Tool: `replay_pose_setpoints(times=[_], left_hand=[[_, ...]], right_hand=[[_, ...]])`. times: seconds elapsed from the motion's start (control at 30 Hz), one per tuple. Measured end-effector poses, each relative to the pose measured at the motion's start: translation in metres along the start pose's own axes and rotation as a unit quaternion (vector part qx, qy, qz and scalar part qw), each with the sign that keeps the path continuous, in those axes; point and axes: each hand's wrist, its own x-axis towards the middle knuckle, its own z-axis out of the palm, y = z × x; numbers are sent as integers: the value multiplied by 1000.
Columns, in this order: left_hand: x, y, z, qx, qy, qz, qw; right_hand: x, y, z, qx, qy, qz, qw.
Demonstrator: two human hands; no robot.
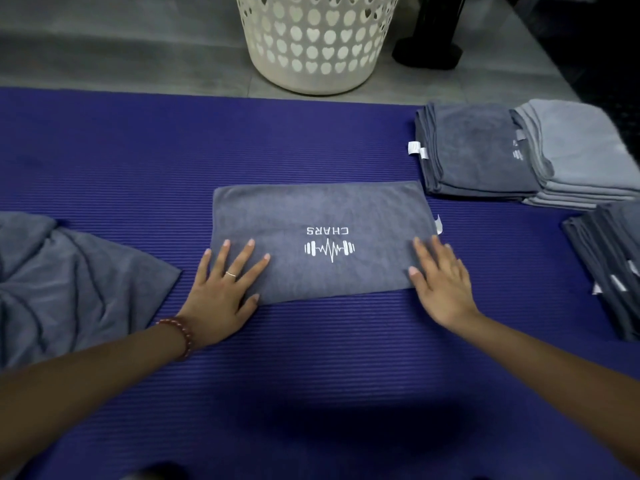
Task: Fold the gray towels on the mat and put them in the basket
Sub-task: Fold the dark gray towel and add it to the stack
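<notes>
A gray towel (311,209) with a white barbell logo lies folded into a rectangle in the middle of the blue mat (138,161). My left hand (225,289) rests flat on its near left corner, fingers spread. My right hand (440,278) lies flat on its right edge, fingers straight. A white basket (318,46) with heart-shaped holes stands on the floor beyond the mat's far edge. An unfolded gray towel (69,278) lies crumpled at the left.
Folded towels sit at the right: a dark gray stack (474,150), a lighter gray stack (581,154), and another dark stack (609,265) nearer me. A black object (429,46) stands on the gray floor right of the basket.
</notes>
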Motion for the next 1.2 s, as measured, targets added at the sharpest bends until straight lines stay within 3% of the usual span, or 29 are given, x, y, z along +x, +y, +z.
replay_pose_setpoints(times=[0.1,0.17,0.23,0.27,0.33,0.4,0.47,0.53,0.6,0.8,0.87,1.0,1.13,1.2], left_hand=[[-3,-11,-3,-72,-72,-104,989],[2,-13,-10,-67,-97,-145,982],[13,-7,-20,-73,-61,-160,983],[23,-2,-26,-97,-31,-151,983],[49,11,-37,-177,8,-96,979],[83,22,-43,-212,-11,-7,977],[112,27,-40,-140,-38,70,987],[128,18,-28,-60,-30,85,994],[133,3,-18,-29,11,48,998],[140,-3,-19,-64,15,-34,997],[146,1,-27,-124,-2,-24,992],[177,10,-49,-147,-50,80,985],[195,26,-62,-212,-17,68,975],[202,28,-65,-219,-36,74,972]], right_hand=[[-8,14,5,-26,-74,1,997],[-11,13,7,1,-54,39,998],[-12,4,8,35,-4,68,997],[-11,-1,7,52,33,60,996],[-11,-10,4,64,91,-38,993],[-7,-20,2,21,61,-180,982],[6,-32,5,-42,-2,-259,965],[25,-39,7,-85,-57,-237,966],[41,-34,8,-101,-80,-188,974],[46,-19,10,-118,-24,-120,985],[42,-21,13,-70,-13,-133,989],[31,-26,14,104,83,-188,973],[17,-33,21,82,61,-280,954],[15,-33,21,91,53,-283,953]])
